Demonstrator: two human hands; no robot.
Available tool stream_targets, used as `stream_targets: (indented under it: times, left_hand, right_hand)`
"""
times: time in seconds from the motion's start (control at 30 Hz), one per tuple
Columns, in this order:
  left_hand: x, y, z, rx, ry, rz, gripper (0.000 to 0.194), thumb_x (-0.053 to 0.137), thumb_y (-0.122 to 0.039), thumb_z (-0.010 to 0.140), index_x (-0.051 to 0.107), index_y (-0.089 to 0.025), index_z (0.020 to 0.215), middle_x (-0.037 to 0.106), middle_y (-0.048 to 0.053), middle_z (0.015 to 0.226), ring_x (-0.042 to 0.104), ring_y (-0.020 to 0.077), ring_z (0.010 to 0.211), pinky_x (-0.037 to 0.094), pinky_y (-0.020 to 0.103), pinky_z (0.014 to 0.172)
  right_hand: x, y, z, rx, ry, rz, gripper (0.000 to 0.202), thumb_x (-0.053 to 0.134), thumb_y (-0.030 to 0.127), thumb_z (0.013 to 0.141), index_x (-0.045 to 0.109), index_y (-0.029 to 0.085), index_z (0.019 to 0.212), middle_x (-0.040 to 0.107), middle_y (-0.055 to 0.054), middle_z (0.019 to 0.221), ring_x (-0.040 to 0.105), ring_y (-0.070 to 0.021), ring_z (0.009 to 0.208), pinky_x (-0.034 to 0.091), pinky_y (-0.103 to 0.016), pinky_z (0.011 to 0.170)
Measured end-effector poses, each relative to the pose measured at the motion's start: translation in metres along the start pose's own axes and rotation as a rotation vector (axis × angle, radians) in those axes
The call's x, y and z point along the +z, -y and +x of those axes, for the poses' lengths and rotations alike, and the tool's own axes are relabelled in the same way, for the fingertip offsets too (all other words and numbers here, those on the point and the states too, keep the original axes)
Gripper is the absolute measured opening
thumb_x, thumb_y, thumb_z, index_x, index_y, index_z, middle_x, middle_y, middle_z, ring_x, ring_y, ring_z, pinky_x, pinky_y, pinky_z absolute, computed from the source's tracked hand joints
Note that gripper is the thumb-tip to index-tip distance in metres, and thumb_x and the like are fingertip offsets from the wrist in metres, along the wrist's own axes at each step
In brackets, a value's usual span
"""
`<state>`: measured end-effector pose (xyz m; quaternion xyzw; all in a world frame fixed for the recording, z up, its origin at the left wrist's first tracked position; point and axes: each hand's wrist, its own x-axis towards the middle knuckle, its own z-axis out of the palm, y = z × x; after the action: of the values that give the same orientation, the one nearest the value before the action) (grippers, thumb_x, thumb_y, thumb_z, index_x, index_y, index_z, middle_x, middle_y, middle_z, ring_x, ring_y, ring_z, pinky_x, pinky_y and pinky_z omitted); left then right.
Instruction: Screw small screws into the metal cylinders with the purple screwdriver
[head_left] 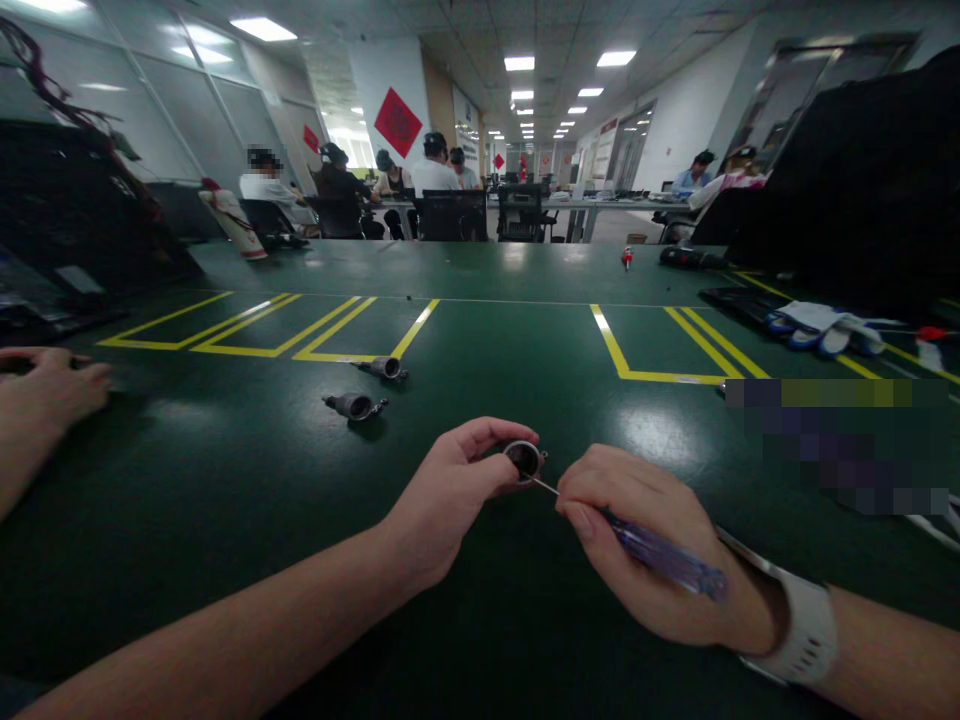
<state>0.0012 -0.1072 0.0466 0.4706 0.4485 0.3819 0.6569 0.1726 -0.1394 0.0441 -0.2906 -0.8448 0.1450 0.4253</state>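
Note:
My left hand is closed round a small round metal housing, its hollow end turned toward me. In my right hand is a screwdriver with a clear purplish handle; the fingers wrap the handle near its shaft. The thin shaft reaches the mouth of the housing, and its tip is hidden inside or against the rim. Two similar metal housings lie on the green tabletop beyond my left hand: one nearer, the other a little farther off.
Yellow tape marks line the table. At the left edge rests another person's hand. White-and-blue gloves lie at the right, near a large black object. A small red item stands at the far edge. Several people sit beyond.

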Motion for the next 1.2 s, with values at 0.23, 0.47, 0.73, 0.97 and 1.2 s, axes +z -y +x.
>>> stream_targets:
  times: [0.23,0.47,0.73,0.97,1.2]
  left_hand:
    - [0.002,-0.003,-0.002,-0.016,0.009,-0.044,0.024,0.061,-0.012,0.068,0.063,-0.014,0.091,0.067,0.006,0.092,0.062,0.0164,0.085,0.047,0.029,0.079]
    - [-0.001,0.000,0.000,0.000,0.032,-0.025,0.023,0.063,-0.016,0.072,0.064,-0.016,0.095,0.068,0.006,0.094,0.062,0.0155,0.086,0.048,0.028,0.079]
    - [-0.002,0.003,0.003,0.009,0.008,0.028,0.022,0.057,-0.008,0.073,0.066,-0.016,0.092,0.068,0.005,0.095,0.064,0.0151,0.085,0.051,0.028,0.080]
    - [-0.004,0.002,0.003,-0.010,-0.013,0.048,0.022,0.057,-0.010,0.075,0.065,-0.016,0.094,0.067,0.006,0.099,0.064,0.0180,0.092,0.053,0.031,0.082]
    - [-0.005,0.002,0.005,-0.009,-0.016,0.053,0.020,0.060,-0.012,0.075,0.065,-0.015,0.094,0.067,0.006,0.097,0.064,0.0180,0.091,0.054,0.030,0.081]
  right_hand:
    - [-0.001,0.001,0.002,0.029,-0.055,0.042,0.012,0.046,0.009,0.083,0.054,0.014,0.077,0.056,-0.002,0.067,0.050,-0.0099,0.061,0.041,-0.023,0.057]
    - [-0.001,0.000,0.005,0.068,-0.054,0.043,0.015,0.044,0.010,0.085,0.055,0.013,0.075,0.054,-0.001,0.063,0.049,-0.0091,0.058,0.040,-0.023,0.055]
    - [-0.009,-0.001,0.002,0.118,-0.166,0.160,0.017,0.045,0.015,0.086,0.058,0.016,0.075,0.057,-0.001,0.066,0.051,-0.0098,0.059,0.040,-0.024,0.054]
    - [-0.011,-0.047,0.010,0.684,-0.226,0.523,0.023,0.054,0.033,0.082,0.058,0.017,0.066,0.056,0.001,0.059,0.053,-0.0123,0.057,0.041,-0.027,0.054]
    - [-0.003,-0.066,0.004,0.791,-0.191,0.546,0.023,0.054,0.035,0.081,0.057,0.017,0.067,0.056,0.001,0.060,0.052,-0.0119,0.058,0.040,-0.027,0.056]
